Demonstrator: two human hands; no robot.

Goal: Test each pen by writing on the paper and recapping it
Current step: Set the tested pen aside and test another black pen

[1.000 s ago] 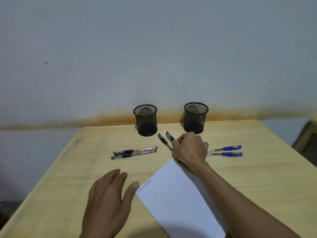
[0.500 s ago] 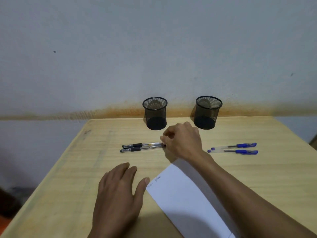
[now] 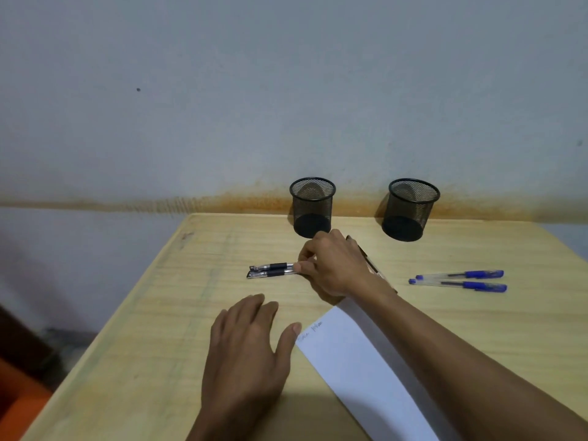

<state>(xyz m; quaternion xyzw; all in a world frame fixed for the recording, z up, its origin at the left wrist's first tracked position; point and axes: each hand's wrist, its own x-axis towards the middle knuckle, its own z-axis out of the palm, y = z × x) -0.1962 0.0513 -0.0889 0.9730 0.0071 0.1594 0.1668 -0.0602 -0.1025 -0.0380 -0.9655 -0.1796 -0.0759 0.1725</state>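
Two black pens [image 3: 270,270] lie side by side on the wooden table [image 3: 178,313], left of centre. My right hand [image 3: 337,268] reaches across, and its thumb and fingers pinch the right end of these pens, which still rest on the table. Two more dark pens [image 3: 370,265] lie diagonally behind that hand, mostly hidden. Two blue capped pens [image 3: 461,280] lie to the right. The white paper [image 3: 359,361], with small writing at its top corner, sits under my right forearm. My left hand [image 3: 248,354] lies flat with fingers spread and its thumb at the paper's corner.
Two black mesh pen cups [image 3: 312,206] [image 3: 410,208] stand at the back edge against the wall. The table's left edge drops off to the floor, where something orange [image 3: 19,409] sits.
My right hand moved left from the diagonal dark pens to the pair of black pens and closed its fingers on their end. The left hand stayed flat.
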